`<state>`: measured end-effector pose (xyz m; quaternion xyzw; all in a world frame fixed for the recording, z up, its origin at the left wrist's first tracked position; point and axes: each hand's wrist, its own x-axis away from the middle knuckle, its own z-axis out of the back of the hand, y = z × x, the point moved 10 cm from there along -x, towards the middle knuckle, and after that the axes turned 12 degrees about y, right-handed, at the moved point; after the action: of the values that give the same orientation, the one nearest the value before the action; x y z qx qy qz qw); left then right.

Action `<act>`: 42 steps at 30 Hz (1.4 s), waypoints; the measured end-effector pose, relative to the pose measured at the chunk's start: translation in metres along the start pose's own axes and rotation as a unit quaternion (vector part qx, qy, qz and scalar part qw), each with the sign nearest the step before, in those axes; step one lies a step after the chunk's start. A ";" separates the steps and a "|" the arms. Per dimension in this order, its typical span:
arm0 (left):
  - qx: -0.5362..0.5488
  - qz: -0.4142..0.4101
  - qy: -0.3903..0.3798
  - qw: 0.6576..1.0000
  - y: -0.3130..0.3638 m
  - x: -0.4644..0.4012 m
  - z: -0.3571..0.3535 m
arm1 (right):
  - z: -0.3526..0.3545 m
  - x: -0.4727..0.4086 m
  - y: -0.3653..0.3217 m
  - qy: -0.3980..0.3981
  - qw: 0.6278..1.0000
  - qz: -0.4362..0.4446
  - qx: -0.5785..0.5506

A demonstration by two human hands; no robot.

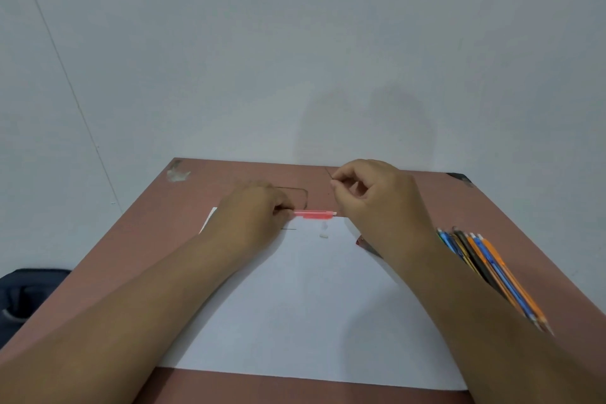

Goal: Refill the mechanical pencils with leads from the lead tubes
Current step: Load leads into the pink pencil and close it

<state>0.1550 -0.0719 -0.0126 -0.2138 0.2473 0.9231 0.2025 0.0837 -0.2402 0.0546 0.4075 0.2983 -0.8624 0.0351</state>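
While the left hand is gripping a pink mechanical pencil by its left end, holding it level over the far edge of the white paper sheet, the right hand is pinching a thin dark lead between thumb and fingertip, above and just to the right of the pencil's open right end. The lead is not yet entering the barrel, so the refill of this pencil is judged to be at the insertion step.

Two small white parts, probably the cap and eraser, are lying on the paper just near of the pencil; refitting them is remaining. A loose lead is lying on the paper beside the left hand.

A bundle of orange, blue and dark pencils is lying on the table to the right, partly hidden by the right forearm; whether these are already filled cannot be told. A dark red item, possibly a lead tube, is showing under the right wrist.

The pink pencil is translucent, slim, with a clip on its side.
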 end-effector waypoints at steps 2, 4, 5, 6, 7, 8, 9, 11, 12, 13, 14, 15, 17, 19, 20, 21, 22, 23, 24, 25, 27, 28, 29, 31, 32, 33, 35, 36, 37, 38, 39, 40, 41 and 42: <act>0.009 0.005 0.013 1.000 0.002 -0.001 0.004 | 0.003 0.001 0.004 0.006 0.999 -0.043 -0.029; 0.038 0.028 0.035 0.998 0.000 -0.002 0.011 | 0.005 0.002 0.013 0.016 0.990 -0.112 -0.081; 0.057 0.043 0.046 0.996 -0.002 -0.002 0.014 | 0.007 0.002 0.017 0.025 0.983 -0.145 -0.110; 0.078 0.056 0.057 0.994 -0.003 -0.002 0.018 | 0.010 0.003 0.019 0.033 0.974 -0.171 -0.144; 0.102 0.066 0.066 0.990 -0.004 -0.001 0.022 | 0.012 0.003 0.019 0.040 0.962 -0.194 -0.187; 0.128 0.075 0.075 0.986 -0.005 0.000 0.025 | 0.013 0.003 0.019 0.045 0.947 -0.216 -0.234; 0.153 0.079 0.082 0.982 -0.005 0.002 0.029 | 0.014 0.003 0.019 0.047 0.930 -0.237 -0.276; 0.189 0.074 0.098 0.974 -0.002 0.004 0.036 | 0.017 0.005 0.016 0.053 0.904 -0.258 -0.336; 0.203 0.067 0.105 0.971 0.001 0.005 0.040 | 0.018 0.006 0.013 0.053 0.894 -0.261 -0.361; 0.217 0.059 0.110 0.968 0.005 0.005 0.042 | 0.018 0.007 0.007 0.050 0.882 -0.260 -0.390; 0.231 0.051 0.113 0.965 0.009 0.006 0.044 | 0.018 0.008 0.000 0.046 0.871 -0.252 -0.420; 0.245 0.043 0.113 0.962 0.014 0.008 0.046 | 0.018 0.009 -0.007 0.039 0.858 -0.241 -0.452; 0.265 0.021 0.111 0.958 0.022 0.009 0.046 | 0.019 0.011 -0.024 0.023 0.827 -0.224 -0.515; 0.274 0.000 0.111 0.955 0.027 0.010 0.046 | 0.019 0.012 -0.037 0.007 0.807 -0.211 -0.552; 0.279 -0.006 0.113 0.954 0.027 0.010 0.047 | 0.020 0.013 -0.041 0.005 0.805 -0.201 -0.558; 0.283 -0.009 0.113 0.952 0.027 0.010 0.047 | 0.022 0.013 -0.045 0.003 0.809 -0.189 -0.557; 0.288 -0.009 0.114 0.951 0.027 0.011 0.048 | 0.023 0.013 -0.048 0.003 0.813 -0.179 -0.554; 0.293 -0.011 0.117 0.949 0.028 0.011 0.049 | 0.024 0.014 -0.049 0.003 0.818 -0.174 -0.548; 0.299 -0.014 0.120 0.947 0.030 0.012 0.050 | 0.024 0.015 -0.049 0.004 0.821 -0.171 -0.545; 0.302 -0.019 0.123 0.945 0.031 0.013 0.052 | 0.025 0.015 -0.050 0.003 0.822 -0.164 -0.545; 0.300 -0.029 0.131 0.945 0.033 0.013 0.052 | 0.028 0.016 -0.054 0.005 0.827 -0.133 -0.545; 0.296 -0.030 0.133 0.945 0.033 0.013 0.052 | 0.030 0.016 -0.055 0.008 0.834 -0.118 -0.539; 0.293 -0.030 0.138 0.946 0.033 0.013 0.052 | 0.031 0.016 -0.056 0.011 0.841 -0.107 -0.531; 0.295 -0.030 0.145 0.944 0.034 0.014 0.054 | 0.033 0.016 -0.057 0.015 0.848 -0.094 -0.521; 0.298 -0.031 0.145 0.943 0.035 0.014 0.056 | 0.033 0.015 -0.057 0.018 0.852 -0.086 -0.517; 0.301 -0.032 0.147 0.942 0.036 0.015 0.058 | 0.034 0.015 -0.057 0.022 0.855 -0.076 -0.512; 0.304 -0.034 0.147 0.940 0.039 0.017 0.061 | 0.034 0.015 -0.058 0.030 0.862 -0.064 -0.502; 0.302 -0.037 0.148 0.941 0.040 0.017 0.062 | 0.034 0.015 -0.058 0.031 0.861 -0.060 -0.503; 0.298 -0.043 0.151 0.942 0.042 0.018 0.063 | 0.034 0.015 -0.059 0.029 0.859 -0.054 -0.509; 0.294 -0.050 0.155 0.942 0.043 0.018 0.065 | 0.034 0.016 -0.061 0.026 0.856 -0.047 -0.513; 0.292 -0.053 0.158 0.942 0.043 0.018 0.065 | 0.035 0.016 -0.063 0.024 0.856 -0.038 -0.516; 0.293 -0.051 0.159 0.941 0.042 0.018 0.065 | 0.036 0.016 -0.064 0.023 0.857 -0.030 -0.514; 0.296 -0.047 0.161 0.940 0.041 0.017 0.066 | 0.036 0.016 -0.065 0.023 0.860 -0.020 -0.509; 0.300 -0.047 0.160 0.939 0.042 0.018 0.066 | 0.036 0.016 -0.065 0.023 0.864 -0.011 -0.503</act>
<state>0.1009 -0.0649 0.0460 -0.2995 0.5314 0.7493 0.2578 0.0286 -0.2036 0.0925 0.3507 0.6967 -0.5864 0.2185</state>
